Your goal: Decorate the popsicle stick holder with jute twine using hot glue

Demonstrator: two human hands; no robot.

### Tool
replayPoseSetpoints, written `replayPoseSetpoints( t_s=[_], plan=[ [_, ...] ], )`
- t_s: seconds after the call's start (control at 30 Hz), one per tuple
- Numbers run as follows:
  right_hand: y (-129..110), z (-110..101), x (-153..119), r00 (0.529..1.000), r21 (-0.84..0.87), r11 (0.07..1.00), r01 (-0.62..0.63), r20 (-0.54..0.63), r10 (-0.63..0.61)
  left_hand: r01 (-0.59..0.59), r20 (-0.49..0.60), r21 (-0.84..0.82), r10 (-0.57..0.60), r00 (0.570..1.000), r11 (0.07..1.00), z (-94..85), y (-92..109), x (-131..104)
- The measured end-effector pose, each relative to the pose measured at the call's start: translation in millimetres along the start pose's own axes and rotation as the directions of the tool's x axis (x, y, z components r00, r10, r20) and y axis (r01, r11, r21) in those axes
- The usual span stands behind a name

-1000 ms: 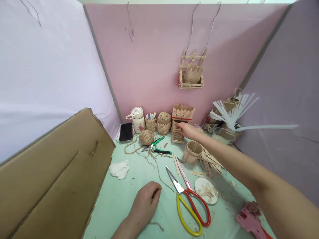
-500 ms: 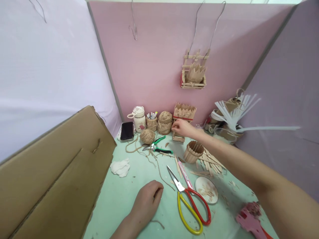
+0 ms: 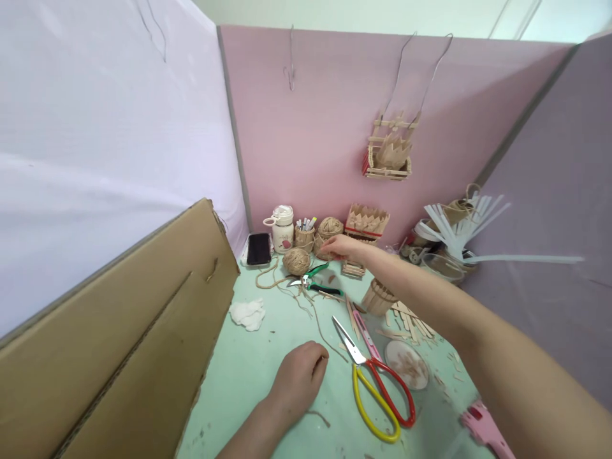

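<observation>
The right hand (image 3: 340, 247) reaches toward the table's (image 3: 248, 363) back edge, fingers drawn together in front of the basket (image 3: 319, 240) of twine, though I can't tell whether they pinch or touch anything. Toward the front edge, the left hand (image 3: 300, 375) has its fingers curled in, contents hidden from me, with the scissors (image 3: 367, 363) just to its right.

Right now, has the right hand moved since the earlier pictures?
Yes: the right hand has moved left, judged against the white bottle, and is closer to it.
</observation>
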State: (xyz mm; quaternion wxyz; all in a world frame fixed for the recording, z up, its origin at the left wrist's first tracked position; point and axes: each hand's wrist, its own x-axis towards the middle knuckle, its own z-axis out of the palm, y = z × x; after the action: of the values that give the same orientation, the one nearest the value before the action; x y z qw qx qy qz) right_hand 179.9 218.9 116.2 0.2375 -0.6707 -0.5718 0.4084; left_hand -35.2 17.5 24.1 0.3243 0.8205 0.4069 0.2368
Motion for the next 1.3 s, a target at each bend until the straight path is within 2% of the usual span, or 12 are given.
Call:
replayPoseSetpoints(
  t_s=[0.17, 0.33, 0.43, 0.53, 0.6, 0.67, 0.73, 0.8, 0.93, 1.0, 1.13, 1.3],
  plan=[
    [-21.6, -28.5, 1.0, 0.999, 0.276, 0.96, 0.037, -0.016, -0.034, 0.01, 0.026, 0.009, -0.01, 1.0, 1.0, 1.3, -0.4, -0.2],
    [-46.5, -54.4, 16.0, 0.967, 0.375, 0.908, 0.186, -0.234, -0.101, 0.027, 0.046, 0.014, -0.027, 0.999, 1.0, 1.3, -1.8, 0.9],
    [-49.5, -58.3, 33.1, 0.913, 0.166, 0.961, 0.22, -0.382, -0.143, 0.043, 0.057, 0.019, -0.044, 0.997, 0.999, 1.1, -2.3, 1.6],
    [-46.2, -60.1, 49.6, 0.823, -0.287, 0.943, 0.167, -0.486, -0.294, 0.049, 0.065, 0.023, -0.05, 0.997, 0.999, 1.1, -2.1, 2.3],
    [-43.4, -62.4, 57.7, 0.796, -0.571, 0.814, 0.102, -0.443, -0.411, 0.046, 0.068, 0.023, -0.048, 0.997, 0.999, 1.3, -1.9, 2.6],
    [-41.1, -65.3, 63.5, 0.807, -0.789, 0.613, 0.047, -0.332, -0.489, 0.043, 0.073, 0.023, -0.045, 0.996, 0.999, 1.4, -1.7, 2.5],
    [-39.5, -67.7, 68.4, 0.824, -0.91, 0.413, 0.036, -0.206, -0.528, 0.038, 0.077, 0.023, -0.04, 0.996, 0.999, 1.6, -1.8, 2.0],
    [-38.4, -68.8, 73.2, 0.832, -0.949, 0.308, 0.059, -0.124, -0.541, 0.032, 0.08, 0.023, -0.033, 0.996, 0.999, 1.9, -2.3, 1.4],
    [-37.8, -67.4, 81.3, 0.875, -0.95, 0.302, 0.075, -0.083, -0.477, 0.034, 0.085, 0.034, -0.037, 0.996, 0.999, 3.2, -4.0, 1.4],
    [-38.2, -66.8, 81.8, 0.879, -0.963, 0.26, 0.067, -0.066, -0.472, 0.036, 0.084, 0.039, -0.039, 0.996, 0.999, 3.6, -4.7, 2.0],
    [-38.7, -69.6, 70.8, 0.788, -0.988, 0.136, 0.068, -0.031, -0.615, 0.039, 0.09, 0.038, -0.042, 0.995, 0.999, 3.1, -3.9, 2.6],
    [-35.7, -74.4, 35.0, 0.686, -0.986, 0.141, 0.083, -0.046, -0.726, 0.042, 0.1, 0.042, -0.046, 0.994, 0.998, 1.4, -1.8, 2.2]
  ],
)
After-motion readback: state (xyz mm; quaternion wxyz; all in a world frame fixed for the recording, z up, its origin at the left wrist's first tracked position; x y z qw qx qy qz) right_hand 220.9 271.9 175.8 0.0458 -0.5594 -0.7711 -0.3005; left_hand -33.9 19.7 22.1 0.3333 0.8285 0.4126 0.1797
